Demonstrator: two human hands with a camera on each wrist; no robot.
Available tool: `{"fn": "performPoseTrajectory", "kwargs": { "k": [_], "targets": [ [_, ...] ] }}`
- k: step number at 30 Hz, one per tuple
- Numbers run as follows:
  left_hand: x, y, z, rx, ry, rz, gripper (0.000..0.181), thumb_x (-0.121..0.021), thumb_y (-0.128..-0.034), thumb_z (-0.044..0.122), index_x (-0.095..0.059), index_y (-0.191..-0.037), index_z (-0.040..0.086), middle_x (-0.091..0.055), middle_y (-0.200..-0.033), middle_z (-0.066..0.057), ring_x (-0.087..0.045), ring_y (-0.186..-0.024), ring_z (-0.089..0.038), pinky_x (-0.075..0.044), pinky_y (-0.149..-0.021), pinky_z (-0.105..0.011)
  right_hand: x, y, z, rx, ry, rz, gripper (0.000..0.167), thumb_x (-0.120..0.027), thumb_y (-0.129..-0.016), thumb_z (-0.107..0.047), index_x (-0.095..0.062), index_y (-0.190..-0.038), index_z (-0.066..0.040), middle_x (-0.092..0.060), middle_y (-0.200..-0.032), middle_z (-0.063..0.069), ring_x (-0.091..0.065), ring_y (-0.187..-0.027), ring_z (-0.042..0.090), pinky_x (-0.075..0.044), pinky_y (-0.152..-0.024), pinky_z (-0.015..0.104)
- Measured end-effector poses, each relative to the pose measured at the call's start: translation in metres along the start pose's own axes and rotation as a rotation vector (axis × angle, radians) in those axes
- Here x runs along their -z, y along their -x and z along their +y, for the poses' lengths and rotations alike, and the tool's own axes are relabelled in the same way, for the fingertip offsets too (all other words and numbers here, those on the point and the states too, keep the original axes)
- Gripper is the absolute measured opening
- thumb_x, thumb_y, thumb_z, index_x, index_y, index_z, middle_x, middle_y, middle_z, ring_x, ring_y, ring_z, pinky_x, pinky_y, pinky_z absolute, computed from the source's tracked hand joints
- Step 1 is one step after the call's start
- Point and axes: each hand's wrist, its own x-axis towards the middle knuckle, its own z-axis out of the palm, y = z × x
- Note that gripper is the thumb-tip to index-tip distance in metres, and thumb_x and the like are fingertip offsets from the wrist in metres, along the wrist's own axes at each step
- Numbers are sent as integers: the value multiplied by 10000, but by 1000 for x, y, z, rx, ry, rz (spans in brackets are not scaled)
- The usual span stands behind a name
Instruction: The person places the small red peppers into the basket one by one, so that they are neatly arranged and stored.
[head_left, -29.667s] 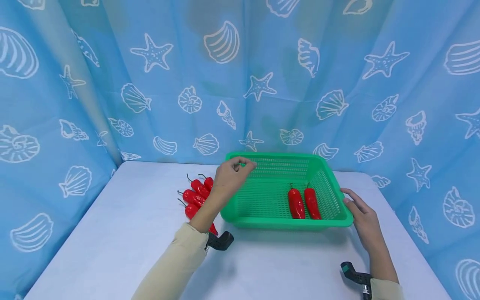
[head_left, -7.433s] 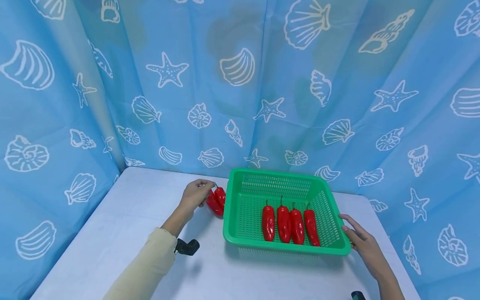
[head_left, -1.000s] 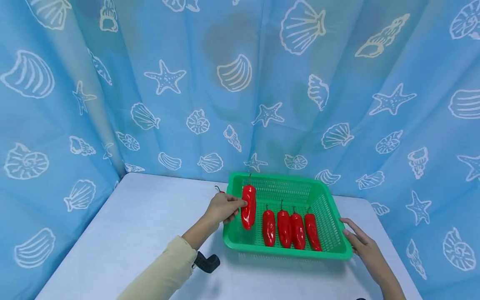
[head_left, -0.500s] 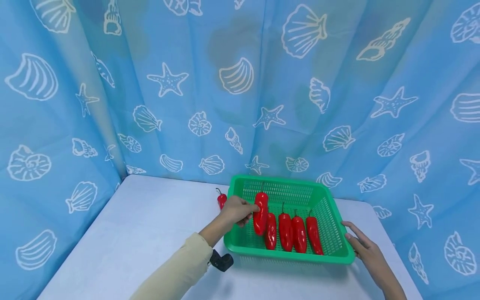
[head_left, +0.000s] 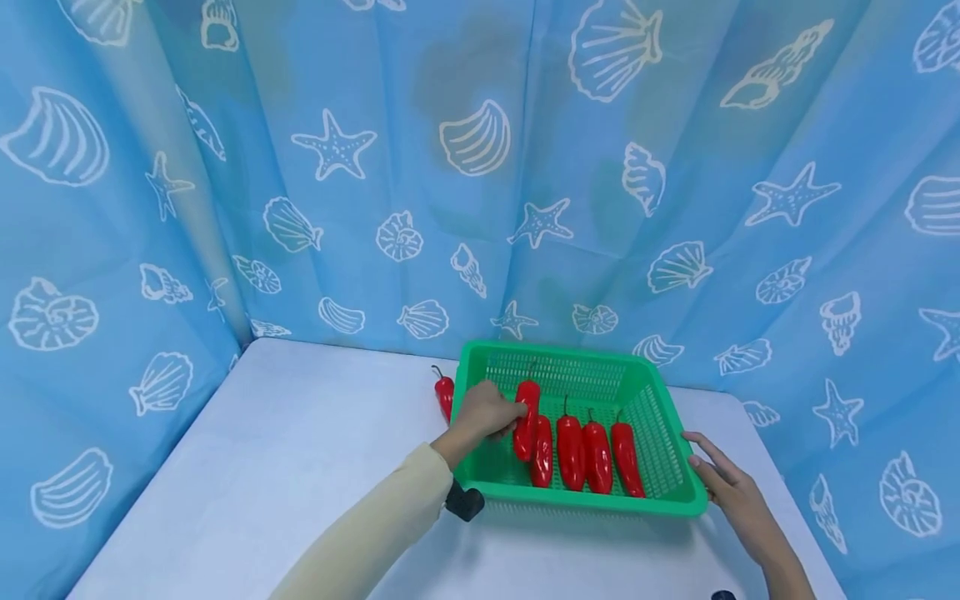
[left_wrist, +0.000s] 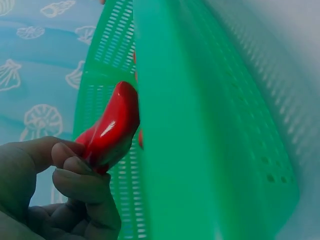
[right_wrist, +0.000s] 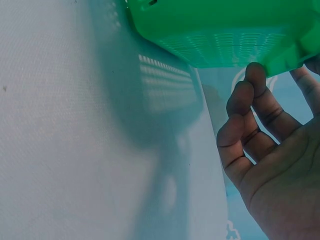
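My left hand [head_left: 487, 410] reaches over the left side of a green plastic basket [head_left: 570, 492]. Its thumb and fingers pinch a long red chili pepper [head_left: 527, 417], stem pointing away. In the left wrist view, that pepper [left_wrist: 114, 125] shows glossy in the fingertips beside the basket wall. Several more red peppers [head_left: 570, 454] lie side by side in the basket, the leftmost partly behind the held one. Another pepper [head_left: 444, 393] is on the table outside, partly hidden by the basket's left rim. My right hand [head_left: 731, 492] touches the basket's right rim with loosely bent fingers.
The basket stands on a white table [head_left: 225, 467]. A blue curtain [head_left: 337, 250] printed with white shells and starfish hangs behind and along both sides. A black wrist-camera mount [head_left: 465, 502] sits under my left wrist, close to the basket's front left corner.
Over the last second my left hand carries the pepper rightward and lower into the basket, beside the leftmost pepper. Earlier, fewer peppers were in the basket and more on the table. The right hand stays at the rim.
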Motion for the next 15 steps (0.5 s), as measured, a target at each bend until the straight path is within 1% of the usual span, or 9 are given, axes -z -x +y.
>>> {"fn": "performPoseTrajectory", "kwargs": {
  "k": [2, 3, 6, 9, 12, 13, 15],
  "targets": [
    [-1, 0, 2, -12, 1, -1, 336, -695, -896, 149, -578, -591, 71, -549, -512, -47, -533, -455, -169, -421, -478, -265, 0, -1, -2, -2, -1, 2, 755, -427, -969, -662, -234, -1597, -292, -302, -1567, 203, -519, -1105, 238, -500, -803, 360],
    [-2, 0, 2, -15, -1, -1, 329, -697, -896, 149, -579, -599, 67, -550, -516, -49, -538, -458, -176, -416, -475, -263, -1, -1, -2, -3, -3, 0, 758, -428, -968, -663, -232, -1598, -291, -290, -1575, 205, -521, -1114, 225, -502, -812, 362],
    [-4, 1, 0, -5, -3, 0, 297, -710, -892, 146, -591, -636, 53, -566, -534, -62, -586, -497, -226, -414, -464, -251, -2, -1, -3, -14, -12, -5, 775, -434, -961, -671, -228, -1600, -285, -252, -1601, 210, -543, -1140, 192, -513, -839, 358],
    [-7, 1, -3, 9, -17, 15, 250, -733, -872, 140, -593, -688, 44, -586, -557, -73, -637, -548, -274, -435, -454, -241, -3, -1, -3, -16, -28, -4, 773, -443, -962, -665, -233, -1599, -282, -270, -1592, 217, -561, -1101, 150, -519, -833, 354],
    [-12, 0, -5, 29, -65, 37, 225, -751, -846, 149, -569, -755, 54, -591, -573, -67, -657, -586, -287, -451, -462, -246, -3, 0, -2, -5, -34, 8, 749, -442, -970, -653, -245, -1595, -291, -320, -1563, 236, -571, -1079, 126, -523, -822, 346],
    [-13, -1, -5, 34, -85, 46, 223, -751, -842, 149, -560, -769, 59, -589, -575, -67, -658, -589, -289, -451, -464, -248, -3, 0, -1, -1, -34, 13, 743, -442, -971, -650, -247, -1594, -294, -334, -1553, 244, -578, -1085, 133, -527, -820, 344],
    [-15, -2, -6, 42, -132, 64, 226, -748, -834, 146, -541, -795, 66, -581, -575, -66, -640, -565, -269, -439, -463, -252, -4, 0, 0, 10, -40, 15, 725, -436, -980, -639, -247, -1594, -302, -320, -1561, 244, -564, -1145, 185, -524, -831, 345]
  ]
}}
